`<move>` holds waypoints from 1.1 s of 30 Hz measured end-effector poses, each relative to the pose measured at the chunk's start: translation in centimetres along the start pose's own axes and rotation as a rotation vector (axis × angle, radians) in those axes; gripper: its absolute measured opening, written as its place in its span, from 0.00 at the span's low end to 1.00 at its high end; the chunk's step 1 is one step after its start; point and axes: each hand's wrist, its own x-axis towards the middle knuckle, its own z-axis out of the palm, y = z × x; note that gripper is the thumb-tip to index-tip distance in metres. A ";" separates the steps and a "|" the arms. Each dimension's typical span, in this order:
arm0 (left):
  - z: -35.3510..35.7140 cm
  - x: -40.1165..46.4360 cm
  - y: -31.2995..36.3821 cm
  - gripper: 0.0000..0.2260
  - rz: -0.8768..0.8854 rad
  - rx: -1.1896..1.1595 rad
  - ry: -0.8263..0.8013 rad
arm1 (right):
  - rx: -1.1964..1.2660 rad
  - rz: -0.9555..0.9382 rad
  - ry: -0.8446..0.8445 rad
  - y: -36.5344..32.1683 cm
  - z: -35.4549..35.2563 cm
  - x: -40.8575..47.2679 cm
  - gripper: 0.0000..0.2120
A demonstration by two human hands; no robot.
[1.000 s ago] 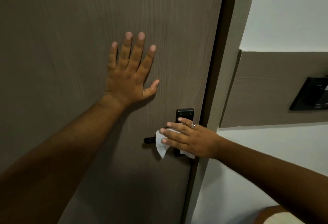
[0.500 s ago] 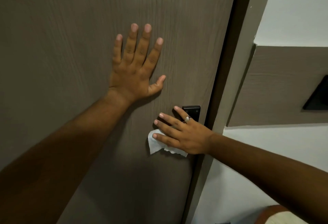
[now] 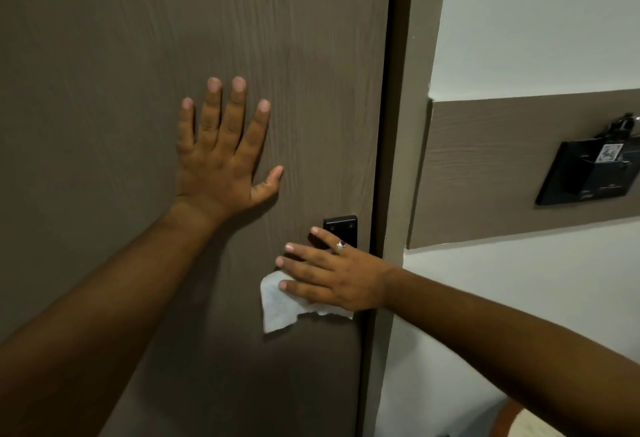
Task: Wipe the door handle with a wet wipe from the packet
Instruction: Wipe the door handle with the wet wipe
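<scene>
My left hand (image 3: 221,156) lies flat on the grey-brown door (image 3: 104,55), fingers spread, holding nothing. My right hand (image 3: 332,272) presses a white wet wipe (image 3: 278,305) over the black door handle, whose lever is hidden beneath the hand and wipe. Only the top of the handle's black backplate (image 3: 341,227) shows above my ringed finger. The wipe's free corner hangs below and left of my fingers. No packet is in view.
The door frame (image 3: 412,125) runs down to the right of the handle. Beyond it is a white wall with a brown panel (image 3: 502,166) carrying a black card holder (image 3: 588,173). A pale object shows at the bottom right corner (image 3: 533,424).
My right hand has slid the wipe left along the handle, covering the lever's tip that showed a second ago. The left hand stays flat on the door.
</scene>
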 end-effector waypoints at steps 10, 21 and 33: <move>0.2 0.1 0.1 0.38 -0.013 -0.009 -0.027 | -0.048 0.097 -0.071 -0.4 0.0 1.4 0.36; 0.4 0.1 0.1 0.38 -0.007 0.002 0.016 | 0.037 -0.003 -0.168 -2.6 -1.2 5.6 0.42; 0.9 0.0 0.0 0.37 0.017 -0.017 0.050 | 0.133 0.047 -0.180 -1.5 -1.6 1.4 0.35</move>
